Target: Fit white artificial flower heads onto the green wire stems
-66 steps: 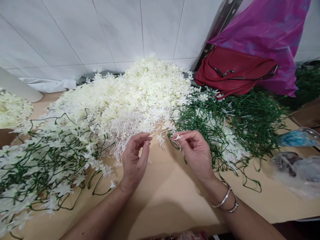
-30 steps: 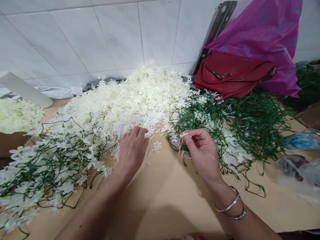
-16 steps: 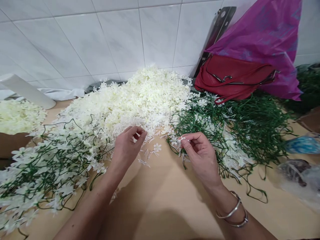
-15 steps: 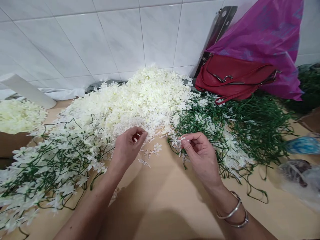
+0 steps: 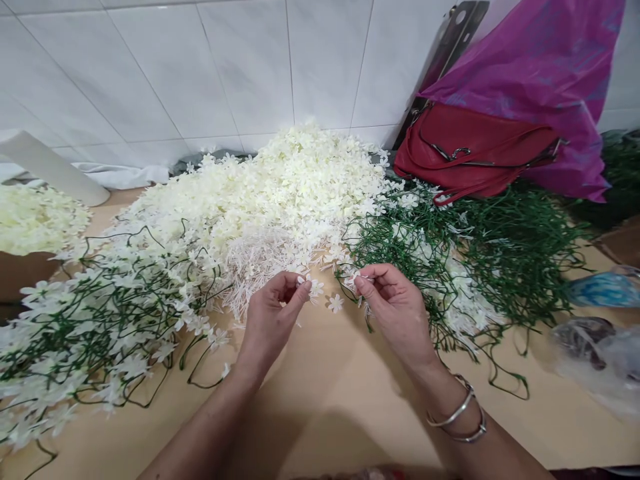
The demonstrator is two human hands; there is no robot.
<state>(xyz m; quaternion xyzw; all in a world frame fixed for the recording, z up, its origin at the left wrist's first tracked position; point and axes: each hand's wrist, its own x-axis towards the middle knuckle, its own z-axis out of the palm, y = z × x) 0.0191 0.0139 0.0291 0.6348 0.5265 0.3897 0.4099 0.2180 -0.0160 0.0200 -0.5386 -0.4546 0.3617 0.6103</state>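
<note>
My left hand [image 5: 273,320] is closed in a pinch on a white artificial flower [image 5: 316,288], its petals showing past the fingertips. Across a small gap, thumb and forefinger of my right hand [image 5: 397,313] press together on a small white flower piece [image 5: 353,279], partly hidden by the fingers. One loose white blossom [image 5: 335,303] lies on the table between the hands. Behind my left hand spreads a heap of thin white stamens [image 5: 255,257], and beyond it rises a big pile of cream-white blossoms [image 5: 305,173].
Green stems with white flowers [image 5: 110,320] lie at the left. Bare green stems [image 5: 520,247] are heaped at the right, below a red handbag [image 5: 475,147] and a purple plastic bag [image 5: 545,73]. A white roll [image 5: 55,167] leans near the tiled wall [image 5: 240,60].
My left hand has moved right and slightly towards me, and a white flower now shows at its fingertips. My right hand stays nearly in place, still pinching the white piece.
</note>
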